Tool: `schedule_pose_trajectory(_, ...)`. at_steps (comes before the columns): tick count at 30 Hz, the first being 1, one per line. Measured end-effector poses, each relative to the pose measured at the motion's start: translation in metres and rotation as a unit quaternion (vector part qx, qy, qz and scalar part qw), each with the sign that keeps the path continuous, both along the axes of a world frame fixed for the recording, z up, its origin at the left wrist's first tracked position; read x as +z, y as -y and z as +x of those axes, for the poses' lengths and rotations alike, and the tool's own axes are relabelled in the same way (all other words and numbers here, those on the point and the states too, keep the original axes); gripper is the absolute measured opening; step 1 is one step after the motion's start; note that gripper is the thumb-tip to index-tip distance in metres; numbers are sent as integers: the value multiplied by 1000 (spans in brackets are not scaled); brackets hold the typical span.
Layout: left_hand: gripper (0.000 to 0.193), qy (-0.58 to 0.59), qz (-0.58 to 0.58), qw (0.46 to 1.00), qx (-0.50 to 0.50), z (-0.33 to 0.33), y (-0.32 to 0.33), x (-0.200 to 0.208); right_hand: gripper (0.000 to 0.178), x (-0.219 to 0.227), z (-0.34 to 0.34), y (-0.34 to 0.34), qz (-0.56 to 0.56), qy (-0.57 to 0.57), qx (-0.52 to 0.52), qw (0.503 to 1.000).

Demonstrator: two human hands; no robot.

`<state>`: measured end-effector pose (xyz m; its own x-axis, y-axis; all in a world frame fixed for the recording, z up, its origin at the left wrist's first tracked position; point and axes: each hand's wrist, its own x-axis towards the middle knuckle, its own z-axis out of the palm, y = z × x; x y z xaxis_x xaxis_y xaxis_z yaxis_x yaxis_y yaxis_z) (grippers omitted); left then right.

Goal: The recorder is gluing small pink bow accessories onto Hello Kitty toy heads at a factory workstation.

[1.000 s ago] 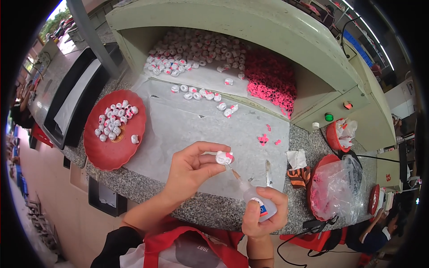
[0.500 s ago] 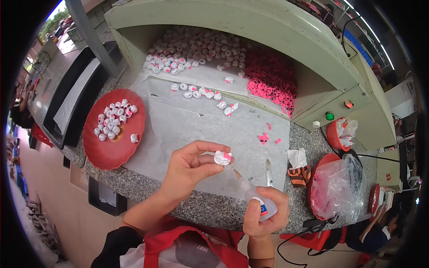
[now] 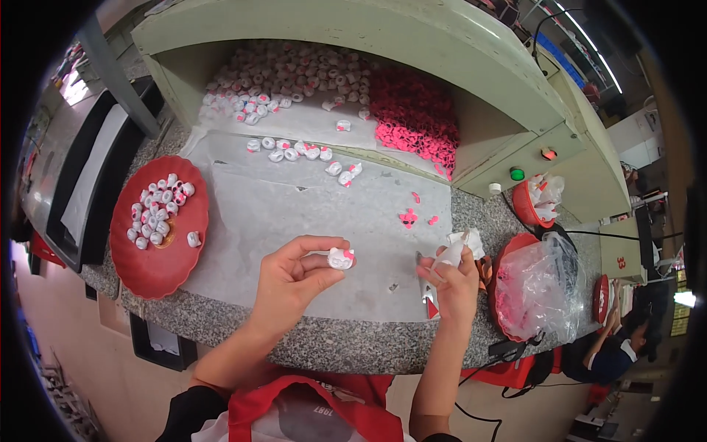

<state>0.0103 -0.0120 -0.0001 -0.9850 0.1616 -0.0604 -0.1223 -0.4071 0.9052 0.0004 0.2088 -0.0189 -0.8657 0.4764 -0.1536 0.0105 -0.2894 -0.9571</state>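
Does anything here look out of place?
Slightly: a few pink bits lie loose on the pale sheet, away from the pink heap; one white piece sits apart from the cluster in the red dish.

Bright worktop (image 3: 353,346), shadowed cabinet recess (image 3: 490,147), glaring tube light (image 3: 598,53) upper right, curved black-rimmed edges

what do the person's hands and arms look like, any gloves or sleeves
The left hand and right hand are bare, with no gloves or watch showing. The forearms are bare too; a black sleeve ends near the left elbow.
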Motion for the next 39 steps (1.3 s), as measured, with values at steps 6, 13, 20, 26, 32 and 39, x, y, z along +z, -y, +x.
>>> schedule_pose_trajectory(6,33,10,-1,1000,-21,3,-3,-1,28,-36,-54,-16,467,158,122,861)
schedule_pose_trajectory(13,29,13,-12,1000,-12,1,-3,-7,30,-40,-56,-18,600,118,91,786)
schedule_pose_trajectory(20,32,7,-22,1000,3,-3,-18,-9,15,-15,-32,-19,378,67,96,918)
schedule_pose_trajectory(26,31,-6,-33,999,10,-2,-24,-9,12,43,11,36,193,-87,263,941)
schedule_pose_trajectory(32,30,-54,-2,998,20,4,-20,-6,13,48,17,62,184,6,224,957)
schedule_pose_trajectory(39,32,-85,-13,996,-9,6,-11,1,13,36,19,64,160,8,222,962)
